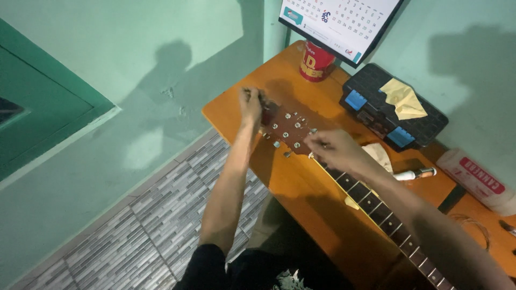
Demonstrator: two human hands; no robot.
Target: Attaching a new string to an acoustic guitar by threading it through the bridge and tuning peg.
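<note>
A guitar lies on an orange wooden table (301, 188), its brown headstock (287, 128) with metal tuning posts pointing to the far end and its dark fretted neck (384, 215) running toward me. My left hand (250, 103) grips the far tip of the headstock, fingers closed around its end. My right hand (334, 149) rests where headstock meets neck, fingers pinched near a tuning post; whether it holds something small I cannot tell.
A red can (316, 62) stands at the table's far end under a calendar (338, 21). A black toolcase (395, 107) with blue latches carries a yellow cloth (404, 99). A white marker (414, 174), crumpled paper and a white packet (475, 180) lie at right. Tiled floor at left.
</note>
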